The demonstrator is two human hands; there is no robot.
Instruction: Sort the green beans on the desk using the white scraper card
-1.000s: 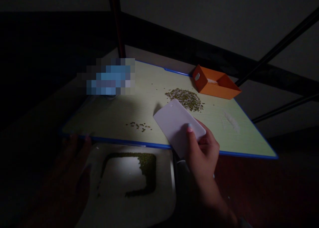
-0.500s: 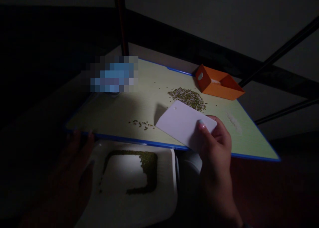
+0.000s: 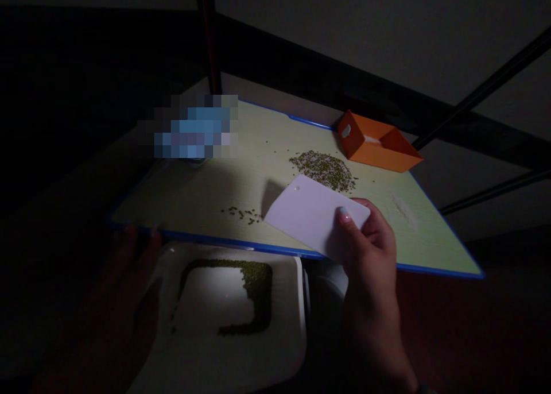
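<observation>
My right hand (image 3: 370,250) is closed on a white plastic scraper (image 3: 316,216), thumb on top, tilted over the near part of the board (image 3: 241,158). Its left corner is beside a small scatter of green beans (image 3: 245,214). Just beyond the scraper lies a larger pile of green beans (image 3: 322,169) mixed with pale grains. Below the board's blue front edge is a white basin (image 3: 297,302), with green beans (image 3: 260,290) along its inner edges. My left hand (image 3: 129,290), dim in shadow, grips the basin's left side, its fingertips close to the board's edge.
An orange open tray (image 3: 381,153) with some pale grains stands at the board's back right. A streak of white grains (image 3: 403,211) lies near the right edge. A blurred-out blue object (image 3: 196,130) is at the back left. Dark bars stand behind the board.
My right hand has shifted slightly left with the scraper, whose corner is now nearer the small scatter of beans. The left hand and basin have hardly moved.
</observation>
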